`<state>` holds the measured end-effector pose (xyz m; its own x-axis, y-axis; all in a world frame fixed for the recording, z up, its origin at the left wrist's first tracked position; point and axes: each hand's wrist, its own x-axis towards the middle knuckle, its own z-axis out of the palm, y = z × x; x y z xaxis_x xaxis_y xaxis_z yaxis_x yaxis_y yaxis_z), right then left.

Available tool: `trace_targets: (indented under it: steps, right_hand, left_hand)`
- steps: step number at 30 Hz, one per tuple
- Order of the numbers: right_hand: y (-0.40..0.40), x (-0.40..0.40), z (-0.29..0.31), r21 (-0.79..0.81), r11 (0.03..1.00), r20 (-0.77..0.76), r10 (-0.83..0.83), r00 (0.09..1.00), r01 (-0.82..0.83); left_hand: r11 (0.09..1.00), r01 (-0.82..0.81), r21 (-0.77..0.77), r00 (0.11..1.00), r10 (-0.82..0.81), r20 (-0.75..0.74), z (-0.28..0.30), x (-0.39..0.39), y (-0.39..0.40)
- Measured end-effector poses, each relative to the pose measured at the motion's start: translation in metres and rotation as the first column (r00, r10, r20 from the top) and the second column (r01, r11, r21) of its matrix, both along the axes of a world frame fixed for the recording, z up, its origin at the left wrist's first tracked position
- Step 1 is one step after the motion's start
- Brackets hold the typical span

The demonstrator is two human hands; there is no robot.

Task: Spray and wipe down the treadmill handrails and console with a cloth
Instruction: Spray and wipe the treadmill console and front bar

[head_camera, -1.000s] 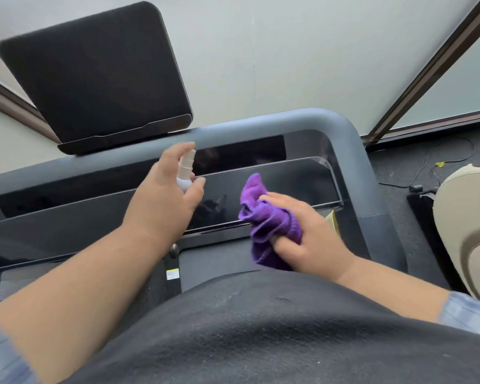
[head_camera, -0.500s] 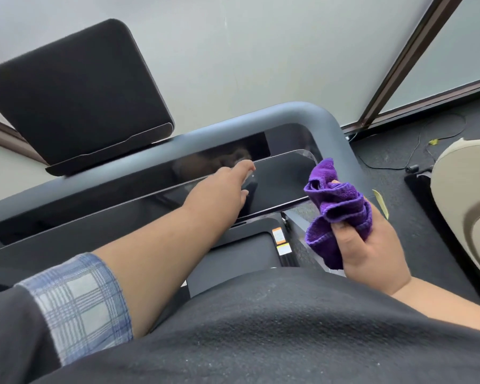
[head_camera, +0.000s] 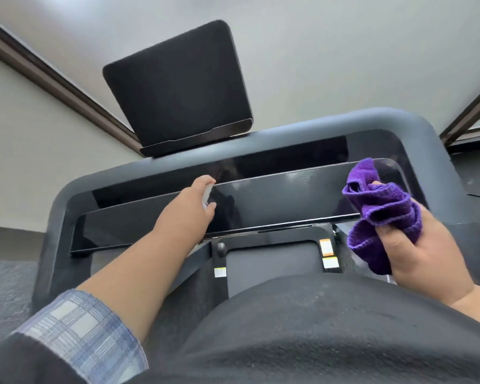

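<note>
The left hand point(head_camera: 190, 207) reaches forward over the glossy black console panel point(head_camera: 283, 200) of the treadmill, its grip clenched round a small pale spray bottle point(head_camera: 209, 193), of which only a sliver shows between forefinger and thumb. The bottle is over the panel's middle, just below its upper edge. To the right of that grip and nearer the body, the right hand point(head_camera: 424, 253) is raised, its grip grasping a bunched purple cloth point(head_camera: 380, 212); thumb and fingers pinch the lower folds while the loose upper folds stand up in front of the panel's right end. Whether the cloth touches the panel I cannot tell. The grey handrail point(head_camera: 416, 120) curves round behind both grips, and beyond the left grip a dark tilted screen point(head_camera: 178, 87) rises from it. A plaid sleeve point(head_camera: 83, 331) covers the left forearm near the elbow.
</note>
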<state>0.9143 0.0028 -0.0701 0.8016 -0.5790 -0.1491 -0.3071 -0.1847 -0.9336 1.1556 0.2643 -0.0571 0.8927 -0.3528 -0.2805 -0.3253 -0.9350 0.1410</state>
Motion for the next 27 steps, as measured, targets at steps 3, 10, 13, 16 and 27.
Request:
trace_targets:
  steps: [3,10,13,16,27]
  right_hand:
    - [0.011,0.013,0.003,0.013,0.997,0.023,0.071,0.997,-0.071]
    - [0.046,0.058,0.012,-0.062,0.943,0.097,0.332,0.938,-0.327]
    - [0.07,0.08,0.018,-0.113,0.887,0.142,0.46,0.877,-0.447]
    - [0.091,0.097,0.013,-0.115,0.826,0.148,0.564,0.813,-0.552]
    - [0.205,0.152,0.028,-0.184,0.682,0.183,0.732,0.657,-0.708]
  left_hand:
    - [0.996,-0.058,0.075,0.998,0.059,-0.007,0.0,0.008,0.041]
    - [0.983,-0.179,-0.024,0.982,0.18,0.05,-0.005,0.015,0.083]
    - [0.962,-0.273,-0.021,0.959,0.274,0.077,-0.005,0.017,0.116]
    - [0.936,-0.352,-0.012,0.93,0.351,0.105,-0.001,0.024,0.151]
    - [0.921,-0.389,0.01,0.918,0.387,0.085,-0.003,0.064,0.242]
